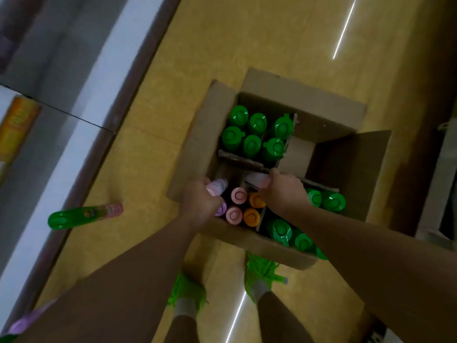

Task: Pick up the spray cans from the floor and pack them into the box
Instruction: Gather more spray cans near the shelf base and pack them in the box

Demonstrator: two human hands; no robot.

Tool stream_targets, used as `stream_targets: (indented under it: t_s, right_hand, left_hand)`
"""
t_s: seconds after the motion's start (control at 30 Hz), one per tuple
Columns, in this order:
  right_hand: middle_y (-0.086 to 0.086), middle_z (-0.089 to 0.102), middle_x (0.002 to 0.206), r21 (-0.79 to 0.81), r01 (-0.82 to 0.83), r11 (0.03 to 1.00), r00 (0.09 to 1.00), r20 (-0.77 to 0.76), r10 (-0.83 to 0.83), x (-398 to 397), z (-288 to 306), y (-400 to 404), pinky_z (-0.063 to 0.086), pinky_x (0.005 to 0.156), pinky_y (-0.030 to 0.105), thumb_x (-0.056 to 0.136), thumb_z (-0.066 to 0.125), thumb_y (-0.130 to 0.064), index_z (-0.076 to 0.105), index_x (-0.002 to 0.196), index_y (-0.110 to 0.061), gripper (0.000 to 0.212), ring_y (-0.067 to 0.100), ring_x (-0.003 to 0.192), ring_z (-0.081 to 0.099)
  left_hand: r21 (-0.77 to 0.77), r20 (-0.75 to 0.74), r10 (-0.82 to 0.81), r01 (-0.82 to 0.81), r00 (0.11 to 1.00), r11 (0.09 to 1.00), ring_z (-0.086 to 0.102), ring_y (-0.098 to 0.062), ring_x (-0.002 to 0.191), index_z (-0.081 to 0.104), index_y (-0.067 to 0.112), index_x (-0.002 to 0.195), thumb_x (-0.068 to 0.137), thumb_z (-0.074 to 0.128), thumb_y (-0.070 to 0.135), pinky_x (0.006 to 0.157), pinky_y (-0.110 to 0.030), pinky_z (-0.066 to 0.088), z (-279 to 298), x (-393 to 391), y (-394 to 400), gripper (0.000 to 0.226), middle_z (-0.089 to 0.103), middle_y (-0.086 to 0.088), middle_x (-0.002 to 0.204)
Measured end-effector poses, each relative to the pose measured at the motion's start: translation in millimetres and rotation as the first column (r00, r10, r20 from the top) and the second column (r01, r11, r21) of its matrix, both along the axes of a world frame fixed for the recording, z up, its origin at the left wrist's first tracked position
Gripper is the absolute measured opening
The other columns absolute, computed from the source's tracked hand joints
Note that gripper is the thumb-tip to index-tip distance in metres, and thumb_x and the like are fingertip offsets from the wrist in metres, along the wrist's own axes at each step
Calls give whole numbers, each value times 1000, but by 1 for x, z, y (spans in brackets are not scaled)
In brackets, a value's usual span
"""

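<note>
An open cardboard box [195, 144] stands on the floor, split by cardboard dividers into compartments. Several green-capped cans [252, 131] fill the far left compartment; more green-capped cans [324, 201] stand at the near right. Pink-capped cans [238, 195] and orange-capped cans [252, 216] stand in the near left compartment. My left hand [200, 204] grips a pink spray can [217, 186] over that compartment's left edge. My right hand [284, 191] grips a pale can [257, 179] just above the same compartment. A green-capped can [84, 216] lies on its side on the floor to the left.
A purple-capped can [27, 323] lies at the bottom left corner. An orange package [17, 129] sits on a pale ledge at the left. My feet in green shoes [259, 273] stand against the box's near side. The box's far right compartment [296, 152] holds nothing.
</note>
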State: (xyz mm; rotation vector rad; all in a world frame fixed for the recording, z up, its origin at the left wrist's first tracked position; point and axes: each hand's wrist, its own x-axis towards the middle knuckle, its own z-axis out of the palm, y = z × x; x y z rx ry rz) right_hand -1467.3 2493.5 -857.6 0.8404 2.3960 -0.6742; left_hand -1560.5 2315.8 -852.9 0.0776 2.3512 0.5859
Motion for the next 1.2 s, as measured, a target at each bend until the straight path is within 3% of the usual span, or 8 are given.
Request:
stream_targets:
  t_s: [0.17, 0.4, 0.57, 0.77, 0.93, 1.03, 1.13, 1.2]
  right_hand:
    - [20, 59, 103, 30, -147, 989, 989, 14, 146, 0, -42, 4, 35, 66, 35, 92, 56, -28, 50, 106, -14, 21, 39, 95, 58]
    - [17, 55, 103, 0, -174, 985, 980, 102, 173, -19, -93, 9, 41, 64, 38, 96, 54, -17, 57, 109, -11, 14, 35, 96, 57]
    - [18, 59, 106, -14, -298, 955, 941, 165, 296, -26, -123, 14, 41, 64, 35, 89, 61, -14, 60, 113, -10, 24, 35, 96, 59]
    - [20, 52, 117, -42, -300, 953, 934, 192, 302, -30, -141, 16, 46, 72, 38, 95, 61, -25, 58, 125, -10, 34, 37, 107, 55]
    - [22, 46, 131, -92, -241, 966, 921, 291, 258, -23, -138, 14, 47, 89, 43, 95, 53, -50, 48, 137, -15, 55, 39, 122, 45]
    - [21, 46, 131, -15, -284, 959, 929, 242, 278, -23, -125, 6, 44, 91, 46, 93, 52, -41, 46, 136, -15, 50, 40, 121, 43]
    - [19, 47, 129, 63, -334, 940, 935, 149, 322, -28, -106, -7, 41, 98, 48, 93, 51, -32, 48, 132, -15, 43, 39, 120, 41]
    - [17, 48, 126, 80, -359, 930, 930, 114, 349, -35, -94, -22, 41, 93, 45, 92, 51, -32, 48, 130, -15, 42, 37, 119, 41]
  left_hand:
    - [-4, 11, -68, 68, 998, 998, 61, -30, 100, 57, 8, 121, 74, 79, 17, 79, -34, 48, -40, 12, 11, 52, 65, -11, 109]
    - [-10, 67, -204, 205, 977, 979, 56, -17, 79, 56, 11, 105, 79, 75, 21, 56, -24, 36, -89, 6, 25, 33, 59, 1, 89]
    - [-22, 129, -350, 356, 928, 934, 59, -19, 81, 54, 15, 98, 80, 74, 13, 59, -23, 38, -124, -3, 34, 27, 59, 0, 88]
    - [-18, 262, -251, 265, 932, 964, 60, -16, 81, 56, 16, 103, 80, 71, 7, 57, -21, 42, -147, -6, 33, 29, 63, -4, 94]
    - [11, 260, -204, 209, 944, 978, 61, -23, 101, 55, 16, 125, 76, 77, 15, 73, -29, 48, -147, 2, 29, 54, 61, -6, 112]
    - [10, 207, -159, 160, 965, 987, 60, -27, 109, 54, 18, 135, 78, 71, 15, 79, -32, 48, -138, 0, 27, 60, 60, -8, 122]
    - [15, 145, -119, 118, 982, 993, 55, -27, 124, 52, 14, 141, 80, 69, 12, 97, -33, 46, -123, -7, 24, 63, 57, -9, 136]
    - [31, 110, -68, 65, 992, 997, 52, -25, 128, 53, 12, 141, 80, 71, 13, 103, -31, 42, -111, -10, 13, 63, 55, -8, 140]
